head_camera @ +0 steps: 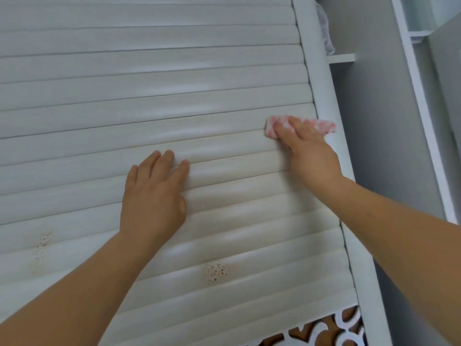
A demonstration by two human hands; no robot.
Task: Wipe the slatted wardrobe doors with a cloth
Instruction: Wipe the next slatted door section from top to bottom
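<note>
2 bare forearms fill the lower view. The left hand (152,193) is laid flat and released, fingers spread, on the white slatted wardrobe door (124,101), bracing it. The right hand (309,148) is pressed over a bunched pink-and-white checked cloth (324,124), which is pinned against a slat at the door's right edge, touching the pale vertical frame post (321,83).

A slip off the edge could be caused by the post's step. The brown speckled stains (215,270) lower down may be missed if strokes are kept high. The white fretwork panel (331,328) at the bottom could snag the cloth. A pale crumpled fabric (325,33) is seen on the open shelf (341,57) beyond.
</note>
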